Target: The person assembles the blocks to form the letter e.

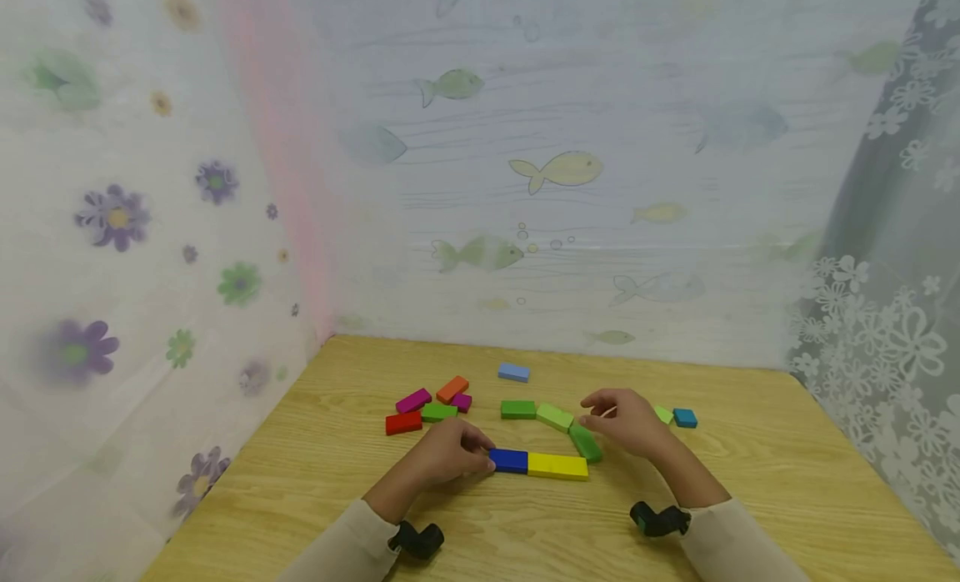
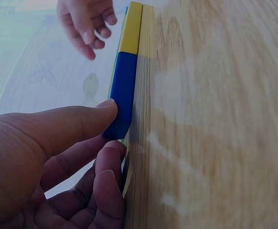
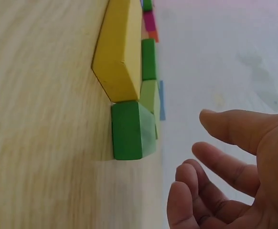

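My left hand [image 1: 448,454] pinches the left end of a blue block [image 1: 509,460] between thumb and forefinger. In the left wrist view the thumb [image 2: 91,119] lies against the side of this block. The blue block's other end meets a longer yellow block [image 1: 557,466], in line with it on the table. Loosely bent and holding nothing, my right hand [image 1: 628,422] hovers near a slanted green block [image 3: 127,131]. A light green block [image 1: 554,417] and another green block [image 1: 518,409] continue from that one in a curve behind the yellow block.
To the left lie a red block [image 1: 403,423], a green block [image 1: 439,413], an orange block [image 1: 452,389] and two magenta blocks [image 1: 413,400]. A pale blue block [image 1: 513,372] lies farther back. Beyond my right hand are a teal block [image 1: 685,418] and a lime block [image 1: 663,414].
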Tool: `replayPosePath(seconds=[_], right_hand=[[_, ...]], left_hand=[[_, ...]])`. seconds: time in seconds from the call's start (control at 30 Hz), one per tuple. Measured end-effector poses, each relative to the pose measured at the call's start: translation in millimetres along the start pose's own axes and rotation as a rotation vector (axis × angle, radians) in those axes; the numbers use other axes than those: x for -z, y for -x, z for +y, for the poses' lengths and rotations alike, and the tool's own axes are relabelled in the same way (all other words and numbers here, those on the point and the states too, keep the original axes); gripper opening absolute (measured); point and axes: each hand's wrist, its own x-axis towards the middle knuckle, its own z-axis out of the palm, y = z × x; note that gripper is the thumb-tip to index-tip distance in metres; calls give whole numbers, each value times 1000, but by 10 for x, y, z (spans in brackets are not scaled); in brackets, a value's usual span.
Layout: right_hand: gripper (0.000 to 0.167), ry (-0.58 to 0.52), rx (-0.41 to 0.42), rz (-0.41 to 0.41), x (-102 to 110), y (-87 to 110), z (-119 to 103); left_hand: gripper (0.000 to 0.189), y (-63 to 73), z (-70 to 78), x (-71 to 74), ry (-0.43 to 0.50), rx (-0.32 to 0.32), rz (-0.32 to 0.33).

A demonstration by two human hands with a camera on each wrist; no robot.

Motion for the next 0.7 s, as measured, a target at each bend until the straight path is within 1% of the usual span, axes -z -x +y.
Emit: replayPosePath(seconds=[0.03,0.13,0.27,0.33,0.47,0.7], right_hand=[[32,-12,0,3,2,28,-1],[31,-63,-42,11,-5,94,-11],[32,-137,-92,0,-37,145,24],[32,-161,-98,-10,-54,157,53],[31,-184,-102,-27,-87,170,111],[30,-205,-138,-60,-120,182,180]], left_hand=[[20,0,0,2,0,-3,0],[20,2,1,6,0,-4,2],[20,5,6,9,1,-4,2],[20,7,10,11,1,-4,2],[20,16,20,15,11,2,-3],[20,29,43,14,11,7,-7]])
